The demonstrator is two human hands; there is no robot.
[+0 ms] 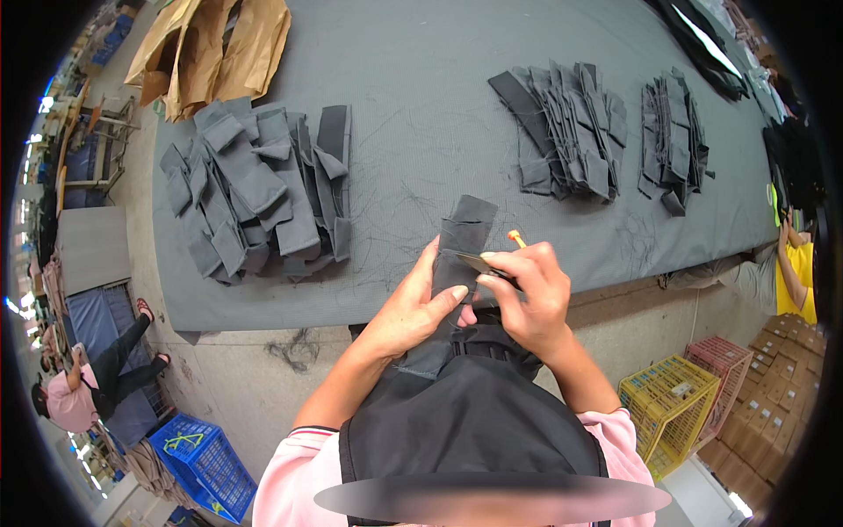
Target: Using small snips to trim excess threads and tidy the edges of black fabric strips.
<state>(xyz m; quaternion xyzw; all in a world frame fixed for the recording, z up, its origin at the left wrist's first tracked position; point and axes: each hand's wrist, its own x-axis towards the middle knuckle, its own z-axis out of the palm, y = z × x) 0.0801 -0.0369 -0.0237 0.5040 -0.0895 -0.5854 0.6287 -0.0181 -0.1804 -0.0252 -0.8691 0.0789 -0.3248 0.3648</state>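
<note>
My left hand (406, 309) grips a dark grey fabric strip (465, 224), thumb on top, at the near edge of the table. Thread snips (475, 263) sit in the closed fingers of my right hand (537, 294); their dark metal tip lies against the strip, and the rest is mostly hidden. Just beyond that hand shows a thin yellow stick with an orange end (516, 237); whether I hold it cannot be told. A loose heap of similar grey pieces (255, 189) lies to the left, and a neater stack (571, 132) to the right.
Another stack (673, 136) lies farther right. A brown paper bag (219, 53) stands far left on the grey-covered table (413, 123), among loose threads. Blue (206, 465) and yellow crates (667, 408) flank me on the floor. One person (75, 395) is left, another (795, 277) right.
</note>
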